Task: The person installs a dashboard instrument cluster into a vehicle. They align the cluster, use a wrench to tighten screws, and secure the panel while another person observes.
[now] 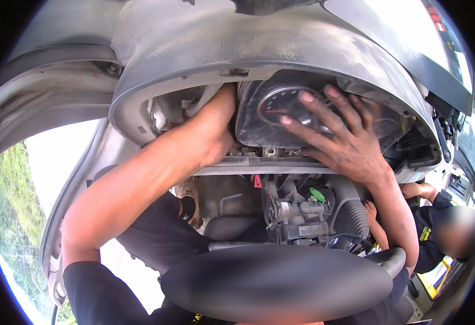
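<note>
Inside a car cabin, under a dusty grey dashboard hood (259,43) arching from 9 o'clock over 12 to 3 o'clock. Bright daylight and green foliage through the open door at 8 o'clock. Steering wheel (280,281) filling 6 o'clock, dark and blurred, with the bare steering column (297,214) just above it, lower covers off, a small green tab showing on it.

Instrument cluster (280,116) at centre, slightly toward 1 o'clock, seated in the hood's opening. Long axis running side to side, roughly 9 to 3 o'clock; clear dusty face tilted toward the camera, 1 round dial with a red needle visible.

Right hand (345,141) laid flat on the cluster's face, fingers (318,105) spread wide, tips pointing toward 10 o'clock. Left hand (215,130) pushed in beside the cluster's left edge at 10 o'clock, fingers hidden behind the trim; spread or closed, cannot tell.

Another person (437,227) in a dark shirt at 4 o'clock, 1 hand near the column.
</note>
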The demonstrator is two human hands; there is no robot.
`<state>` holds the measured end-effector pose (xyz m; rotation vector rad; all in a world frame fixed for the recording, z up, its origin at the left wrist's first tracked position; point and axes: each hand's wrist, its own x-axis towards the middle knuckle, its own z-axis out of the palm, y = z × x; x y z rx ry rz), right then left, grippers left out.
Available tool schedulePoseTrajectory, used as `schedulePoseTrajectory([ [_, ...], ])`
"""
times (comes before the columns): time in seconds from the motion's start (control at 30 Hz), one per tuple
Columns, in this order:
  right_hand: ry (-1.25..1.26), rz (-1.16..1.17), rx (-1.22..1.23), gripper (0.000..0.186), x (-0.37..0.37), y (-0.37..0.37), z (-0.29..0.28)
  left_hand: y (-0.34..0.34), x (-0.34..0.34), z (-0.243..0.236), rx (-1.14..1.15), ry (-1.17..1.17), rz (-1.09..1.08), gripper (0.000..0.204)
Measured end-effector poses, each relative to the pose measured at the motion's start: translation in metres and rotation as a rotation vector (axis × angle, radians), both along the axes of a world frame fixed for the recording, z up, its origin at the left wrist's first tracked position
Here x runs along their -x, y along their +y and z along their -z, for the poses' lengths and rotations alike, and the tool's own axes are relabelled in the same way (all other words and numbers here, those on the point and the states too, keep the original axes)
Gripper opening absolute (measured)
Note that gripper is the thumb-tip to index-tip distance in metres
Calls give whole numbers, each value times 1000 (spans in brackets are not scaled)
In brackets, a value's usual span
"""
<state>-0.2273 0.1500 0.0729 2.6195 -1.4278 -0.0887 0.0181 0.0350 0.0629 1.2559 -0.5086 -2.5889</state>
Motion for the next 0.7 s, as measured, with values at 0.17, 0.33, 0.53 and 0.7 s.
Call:
schedulePoseTrajectory([
  [0.17, -55, -13, 110, 79, 26, 10, 19, 12, 17, 2, 159, -197, -210, 57],
  [0.33, -48, -66, 83, 79, 36, 10, 19, 22, 7, 14, 123, -162, -285, 51],
  [0.53, -13, -109, 32, 74, 47, 10, 12, 17, 15, 9, 18, -238, -252, 52],
  [0.7, -52, -44, 49, 69, 46, 16, 14, 7, 1, 31, 23, -191, 4, 55],
])
